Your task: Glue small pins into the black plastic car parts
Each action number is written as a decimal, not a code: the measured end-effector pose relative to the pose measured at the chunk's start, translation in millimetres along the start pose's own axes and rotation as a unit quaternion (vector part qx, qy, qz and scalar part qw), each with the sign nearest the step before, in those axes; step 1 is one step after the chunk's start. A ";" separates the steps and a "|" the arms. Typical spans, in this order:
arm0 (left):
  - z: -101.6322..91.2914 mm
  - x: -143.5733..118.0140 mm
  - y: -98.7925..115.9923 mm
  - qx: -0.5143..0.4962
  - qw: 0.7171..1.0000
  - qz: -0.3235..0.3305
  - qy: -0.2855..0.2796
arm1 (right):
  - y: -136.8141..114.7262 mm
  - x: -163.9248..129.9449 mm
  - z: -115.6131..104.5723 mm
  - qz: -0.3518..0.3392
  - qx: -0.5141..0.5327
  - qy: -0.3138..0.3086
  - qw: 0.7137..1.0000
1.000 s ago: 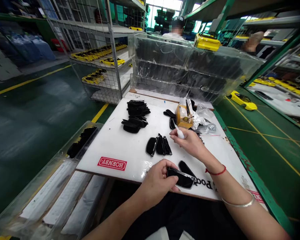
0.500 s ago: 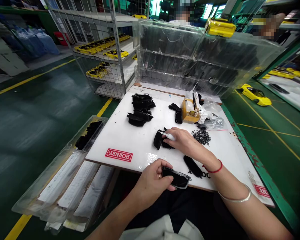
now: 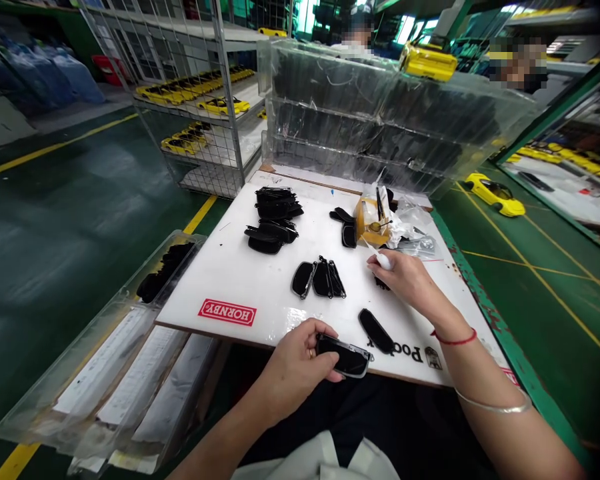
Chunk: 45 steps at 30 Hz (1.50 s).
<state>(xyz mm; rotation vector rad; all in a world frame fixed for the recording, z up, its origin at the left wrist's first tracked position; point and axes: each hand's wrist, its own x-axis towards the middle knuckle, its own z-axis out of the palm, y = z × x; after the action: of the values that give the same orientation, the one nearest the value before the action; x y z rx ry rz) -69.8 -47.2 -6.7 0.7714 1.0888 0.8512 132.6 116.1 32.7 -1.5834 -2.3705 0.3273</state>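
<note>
My left hand (image 3: 300, 367) is closed on a black plastic part (image 3: 351, 360) with a shiny rim, held just over the table's near edge. In my right hand (image 3: 414, 283) is a small white glue bottle (image 3: 384, 261), its thin nozzle pointing up and left. The hand hovers over the pile of tiny black pieces (image 3: 381, 284) and hides most of it. One long black part (image 3: 376, 330) lies between my hands. Left of my right hand, several black parts (image 3: 323, 277) lie side by side on the white tabletop (image 3: 205, 267).
Stacked black parts (image 3: 276, 202) lie at the table's far left. A yellow box (image 3: 373, 223) with tools stands by plastic bags (image 3: 415, 217). Clear bins (image 3: 330, 87) line the back; yellow model cars fill a wire rack (image 3: 233, 113). A long clear tray (image 3: 30, 390) stands at the left.
My right hand has moved right with the glue bottle, from the black parts in the middle to over the tiny pieces. My left hand keeps its hold. The view has shifted slightly.
</note>
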 end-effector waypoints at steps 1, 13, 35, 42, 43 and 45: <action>0.5 -0.3 0.1 -0.001 1.000 0.000 -0.001 | 2.6 -0.6 -0.3 0.005 -0.024 -0.003 1.000; 2.8 0.7 1.9 0.003 1.000 -0.001 0.008 | 22.0 1.9 14.8 0.024 -0.213 0.016 0.977; 7.6 -3.9 9.8 0.030 0.999 0.006 0.011 | 36.3 -27.4 -15.6 0.124 0.113 0.046 0.985; 13.8 0.5 23.2 0.004 0.999 0.015 -0.035 | 12.7 -56.7 -21.1 0.160 0.482 -0.024 0.861; 15.4 1.2 25.8 0.006 0.999 0.010 -0.041 | 5.9 -61.8 -21.0 0.165 0.513 -0.047 0.841; 19.1 2.2 30.7 0.007 0.999 0.000 -0.053 | -6.9 -71.4 -19.7 0.170 0.560 -0.082 0.807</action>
<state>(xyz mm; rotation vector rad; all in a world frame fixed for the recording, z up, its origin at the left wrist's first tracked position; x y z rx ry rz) -57.2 -33.1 24.1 0.8199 1.0021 0.7954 159.5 48.2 46.5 -1.2953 -1.3487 1.6146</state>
